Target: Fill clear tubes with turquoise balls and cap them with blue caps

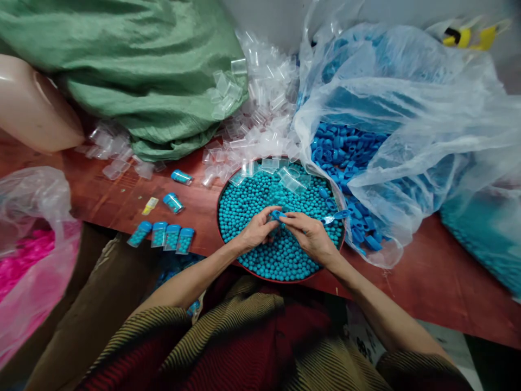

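Observation:
My left hand (259,229) is closed above a round tray of blue beads (280,266), its fingers curled round what looks like a small clear container, mostly hidden. At the top of that grip, my right hand (307,232) pinches a blue cap (278,215) between thumb and fingers. Both hands meet at this cap; whether it is seated cannot be told. Just right of my right hand, a blue spoon (337,215) lies at the tray's edge. Some empty clear containers (293,179) rest on the beads at the far side.
Capped containers of beads (158,234) stand or lie left of the tray on the red table (411,288). Behind are loose clear containers (264,119) and a green sack (163,70). Blue caps (345,146) spill from a plastic bag (411,103) at right. A pink-filled bag (32,255) sits left.

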A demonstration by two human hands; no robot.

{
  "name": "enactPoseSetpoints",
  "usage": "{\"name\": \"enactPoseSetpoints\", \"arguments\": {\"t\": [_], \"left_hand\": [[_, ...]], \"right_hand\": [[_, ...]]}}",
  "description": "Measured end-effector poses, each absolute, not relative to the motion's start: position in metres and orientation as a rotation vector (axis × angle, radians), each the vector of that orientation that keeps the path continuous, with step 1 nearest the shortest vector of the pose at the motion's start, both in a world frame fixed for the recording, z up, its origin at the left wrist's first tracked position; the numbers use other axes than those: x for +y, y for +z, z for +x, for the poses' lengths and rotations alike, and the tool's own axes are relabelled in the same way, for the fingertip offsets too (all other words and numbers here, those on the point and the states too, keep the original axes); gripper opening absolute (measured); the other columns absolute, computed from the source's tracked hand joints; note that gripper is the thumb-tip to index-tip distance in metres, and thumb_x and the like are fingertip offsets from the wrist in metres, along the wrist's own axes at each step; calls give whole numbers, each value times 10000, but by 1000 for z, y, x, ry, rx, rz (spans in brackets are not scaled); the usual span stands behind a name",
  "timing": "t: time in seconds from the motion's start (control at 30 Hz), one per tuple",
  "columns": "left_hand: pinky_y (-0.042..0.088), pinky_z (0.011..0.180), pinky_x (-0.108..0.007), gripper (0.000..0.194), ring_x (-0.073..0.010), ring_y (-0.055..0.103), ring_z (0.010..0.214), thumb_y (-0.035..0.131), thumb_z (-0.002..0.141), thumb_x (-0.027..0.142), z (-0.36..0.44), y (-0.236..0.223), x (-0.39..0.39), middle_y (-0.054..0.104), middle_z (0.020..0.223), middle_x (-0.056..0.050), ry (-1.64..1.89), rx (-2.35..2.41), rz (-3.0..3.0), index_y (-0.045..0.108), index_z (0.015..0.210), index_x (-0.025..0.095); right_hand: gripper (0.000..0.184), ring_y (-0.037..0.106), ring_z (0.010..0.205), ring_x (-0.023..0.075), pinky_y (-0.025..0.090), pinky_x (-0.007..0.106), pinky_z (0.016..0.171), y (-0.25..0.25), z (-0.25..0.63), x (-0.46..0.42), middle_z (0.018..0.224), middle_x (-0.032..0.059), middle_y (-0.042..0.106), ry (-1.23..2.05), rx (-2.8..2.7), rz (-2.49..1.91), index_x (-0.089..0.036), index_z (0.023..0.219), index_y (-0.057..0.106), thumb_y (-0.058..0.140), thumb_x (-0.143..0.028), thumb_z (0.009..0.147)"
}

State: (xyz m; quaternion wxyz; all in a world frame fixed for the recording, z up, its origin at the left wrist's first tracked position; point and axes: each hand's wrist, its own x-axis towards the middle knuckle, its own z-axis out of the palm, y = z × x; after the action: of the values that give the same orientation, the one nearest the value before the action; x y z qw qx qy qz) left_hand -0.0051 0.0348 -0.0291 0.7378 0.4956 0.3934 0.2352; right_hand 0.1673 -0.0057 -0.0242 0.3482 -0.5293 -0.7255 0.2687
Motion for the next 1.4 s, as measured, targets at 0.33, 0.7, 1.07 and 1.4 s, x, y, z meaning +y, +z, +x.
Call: {"name": "enactPoseSetpoints", "arguments": {"t": [0.33, 0.7, 1.07, 1.4], "left_hand": [[288, 359, -158, 573, -44, 474, 430, 592, 784, 381, -7, -23, 36, 503, 696, 47, 510, 833, 1129, 397, 1284, 180], [347, 401, -173, 507, -43, 441, 413, 563, 789, 320, -4, -19, 30, 464, 620, 71, 561, 814, 1194, 424, 1256, 177], [342, 365, -152, 345, -36, 431, 387, 532, 806, 340, -3, -19, 26, 460, 618, 83, 596, 864, 1179, 442, 1111, 205], [399, 425, -187, 377, -39, 447, 431, 477, 852, 290, -12, -17, 22, 504, 747, 48, 530, 909, 1317, 378, 1209, 218]], "right_hand": [[230, 670, 900, 199, 524, 352, 833, -19, 169, -3, 977, 26, 732, 899, -1473, -1472, -247, 995, 711, 578, -322, 824], [176, 615, 678, 146, 487, 272, 653, -16, 172, -6, 748, 17, 683, 820, -1667, -1384, -223, 880, 718, 568, -312, 848], [210, 627, 742, 156, 499, 298, 707, -9, 187, 1, 833, 37, 694, 1155, -1715, -1244, -212, 945, 720, 624, -322, 795], [367, 652, 801, 205, 557, 368, 686, -17, 167, 3, 962, 75, 675, 1164, -1433, -1386, -202, 1140, 617, 579, -358, 811]]}}
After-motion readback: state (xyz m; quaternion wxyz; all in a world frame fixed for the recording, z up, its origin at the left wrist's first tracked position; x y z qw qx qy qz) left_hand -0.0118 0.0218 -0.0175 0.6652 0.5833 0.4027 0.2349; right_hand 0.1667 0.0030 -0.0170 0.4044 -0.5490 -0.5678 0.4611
